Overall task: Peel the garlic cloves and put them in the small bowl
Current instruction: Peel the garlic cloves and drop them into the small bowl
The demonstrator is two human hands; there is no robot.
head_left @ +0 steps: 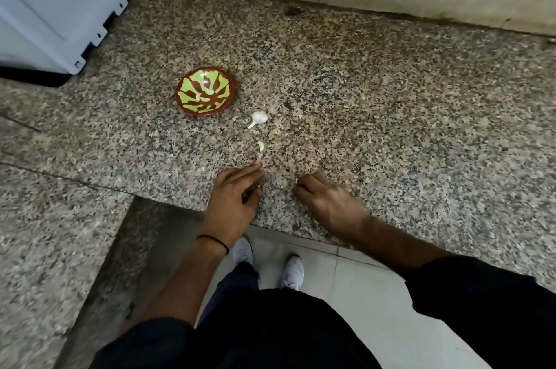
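The small yellow-green garlic clove (260, 146) lies on the speckled granite counter (391, 128), just beyond the straight fingers of the left hand (234, 197). The right hand (328, 200) curls its fingers under; whether it holds anything is unclear.

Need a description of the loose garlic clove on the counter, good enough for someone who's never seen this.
On the speckled granite counter, find the brown, green-patterned bowl. Just right of it and nearer the person sits a white garlic bulb. The clove lies nearer still, a yellow-green sliver far smaller than the bulb.
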